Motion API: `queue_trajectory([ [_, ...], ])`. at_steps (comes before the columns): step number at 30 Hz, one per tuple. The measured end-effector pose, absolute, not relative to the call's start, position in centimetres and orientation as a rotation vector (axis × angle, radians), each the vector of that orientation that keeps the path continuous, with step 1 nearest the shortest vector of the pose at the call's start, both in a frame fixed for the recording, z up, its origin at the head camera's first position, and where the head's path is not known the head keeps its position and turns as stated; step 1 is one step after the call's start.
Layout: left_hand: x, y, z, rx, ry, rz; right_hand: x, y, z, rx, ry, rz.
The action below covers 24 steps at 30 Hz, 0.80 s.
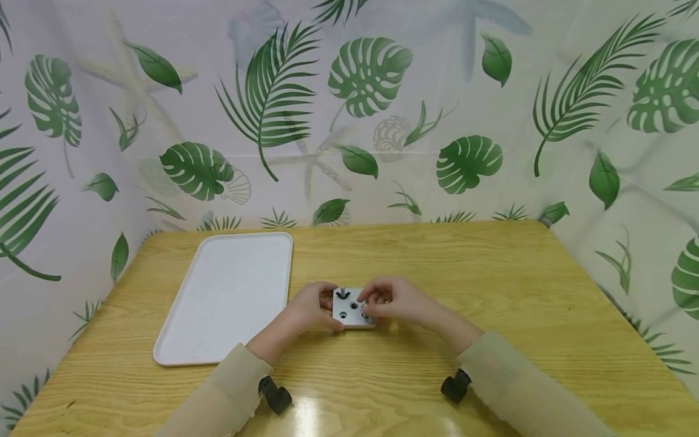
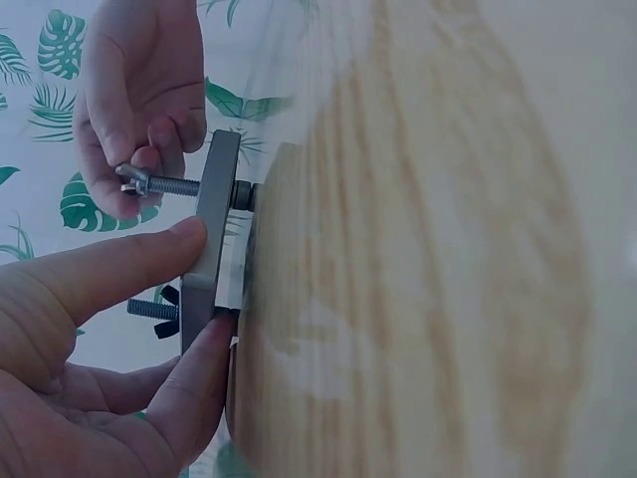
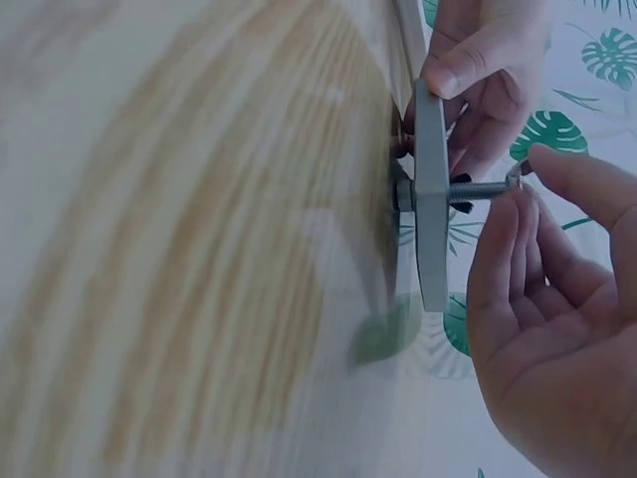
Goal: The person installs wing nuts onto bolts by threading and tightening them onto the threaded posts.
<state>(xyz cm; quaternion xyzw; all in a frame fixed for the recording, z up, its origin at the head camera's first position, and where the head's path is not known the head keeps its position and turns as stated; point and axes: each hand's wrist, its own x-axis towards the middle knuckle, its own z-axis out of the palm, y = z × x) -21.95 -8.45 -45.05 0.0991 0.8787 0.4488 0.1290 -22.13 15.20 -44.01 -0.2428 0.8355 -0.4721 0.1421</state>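
Note:
A silver metal plate [image 1: 354, 323] with several holes stands slightly raised over the wooden table, bolt heads below it. My left hand [image 1: 307, 308] grips the plate's left side, thumb at the near edge. Beside those fingers a black wing nut [image 2: 167, 313] sits low on an upright bolt [image 2: 144, 308]. At the plate's right side, my right hand [image 1: 403, 301] pinches a silver wing nut [image 2: 134, 180] between thumb and fingers. That nut is at the top end of a second threaded bolt [image 3: 480, 190], well above the plate's face.
A white rectangular tray [image 1: 224, 303] lies on the table [image 1: 464, 273] to the left, close to my left forearm. A leaf-patterned cloth [image 1: 404, 182] hangs behind the table and along its sides. Each wrist carries a small black camera [image 1: 275, 396].

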Motion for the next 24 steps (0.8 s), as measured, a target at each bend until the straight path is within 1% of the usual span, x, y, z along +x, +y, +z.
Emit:
queue_trajectory([
  [4, -21.9, -8.4, -45.0, 0.28, 2.554, 1.301, -22.0, 14.6, -44.2, -0.652, 2.493, -1.371],
  [8, -21.8, -8.4, -45.0, 0.269, 2.563, 1.297, -21.8, 14.2, -44.1, -0.659, 2.551, -1.376],
  [16, -21.9, -8.3, -45.1, 0.286, 2.594, 1.269, -21.9, 13.9, -44.0, -0.747, 2.591, -1.31],
  [24, -21.9, -8.3, -45.0, 0.302, 2.6, 1.265, -22.1, 15.1, -44.0, -0.878, 2.408, -1.326],
])
